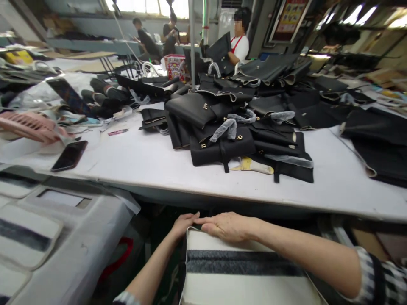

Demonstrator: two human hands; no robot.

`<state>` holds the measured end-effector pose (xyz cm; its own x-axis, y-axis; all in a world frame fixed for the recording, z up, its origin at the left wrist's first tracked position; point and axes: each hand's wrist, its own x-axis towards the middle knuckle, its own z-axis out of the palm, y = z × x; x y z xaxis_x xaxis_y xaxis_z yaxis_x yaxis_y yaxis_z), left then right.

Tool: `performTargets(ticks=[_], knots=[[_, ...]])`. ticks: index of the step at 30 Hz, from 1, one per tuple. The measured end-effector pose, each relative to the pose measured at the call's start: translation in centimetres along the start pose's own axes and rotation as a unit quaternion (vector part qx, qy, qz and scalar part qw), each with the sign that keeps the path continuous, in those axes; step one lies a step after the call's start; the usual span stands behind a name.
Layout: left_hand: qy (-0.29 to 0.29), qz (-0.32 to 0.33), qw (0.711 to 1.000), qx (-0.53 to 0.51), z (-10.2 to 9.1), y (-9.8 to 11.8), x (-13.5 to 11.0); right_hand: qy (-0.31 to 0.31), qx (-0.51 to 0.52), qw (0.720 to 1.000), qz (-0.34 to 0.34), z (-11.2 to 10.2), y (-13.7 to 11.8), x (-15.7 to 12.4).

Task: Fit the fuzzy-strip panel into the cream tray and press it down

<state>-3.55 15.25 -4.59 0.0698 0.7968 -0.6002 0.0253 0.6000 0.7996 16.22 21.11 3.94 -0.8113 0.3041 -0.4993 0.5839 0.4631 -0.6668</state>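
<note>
A white fabric bag with a dark grey stripe (241, 271) lies in front of me, below the table edge. My left hand (183, 223) is curled over its far left corner. My right hand (226, 225) lies on the bag's top edge with its fingers bent over it and pointing left, its fingertips touching those of my left hand. Both forearms reach in from the bottom of the view.
A long white table (152, 163) holds a heap of black leather bags (235, 127), a dark phone (69, 155) and a pink comb-like object (28, 126). More white striped bags (28, 235) lie at the left. Several people sit at the far end.
</note>
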Motion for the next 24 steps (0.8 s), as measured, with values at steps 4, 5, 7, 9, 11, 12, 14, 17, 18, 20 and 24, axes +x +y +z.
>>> performTargets(ticks=[4,5,7,9,11,12,14,17,18,20,24], knots=[[-0.126,0.024,0.988,0.09,-0.9,3.5,-0.1,-0.024,0.027,0.999,0.027,-0.8,2.2,-3.0],[-0.164,0.023,0.98,0.11,-0.9,4.3,-0.4,-0.029,0.033,0.999,0.03,-1.0,2.8,-3.8],[-0.221,0.015,0.964,0.148,-0.8,5.7,-0.8,-0.036,0.041,0.998,0.036,-1.3,4.1,-5.5],[-0.254,0.008,0.949,0.186,-0.6,6.7,-0.9,-0.04,0.046,0.997,0.049,-1.6,5.4,-7.4],[-0.271,0.001,0.936,0.226,-0.3,7.2,-0.7,-0.042,0.049,0.996,0.061,-1.8,6.7,-9.3],[-0.275,-0.001,0.929,0.247,-0.2,7.3,-0.6,-0.043,0.052,0.996,0.066,-1.9,7.4,-10.3],[-0.274,-0.004,0.918,0.286,-0.1,7.6,-0.5,-0.044,0.061,0.994,0.078,-2.0,8.7,-12.0],[-0.28,-0.026,0.907,0.315,0.1,7.8,-0.2,-0.046,0.079,0.991,0.101,-2.2,10.4,-13.7],[-0.287,-0.039,0.903,0.318,0.1,7.8,0.0,-0.048,0.087,0.989,0.107,-2.3,10.9,-14.0],[-0.302,-0.064,0.891,0.332,0.0,7.7,0.5,-0.057,0.106,0.986,0.116,-2.7,11.6,-14.2],[-0.302,-0.097,0.862,0.396,-0.4,7.7,2.2,-0.079,0.154,0.979,0.112,-3.3,12.3,-13.9]])
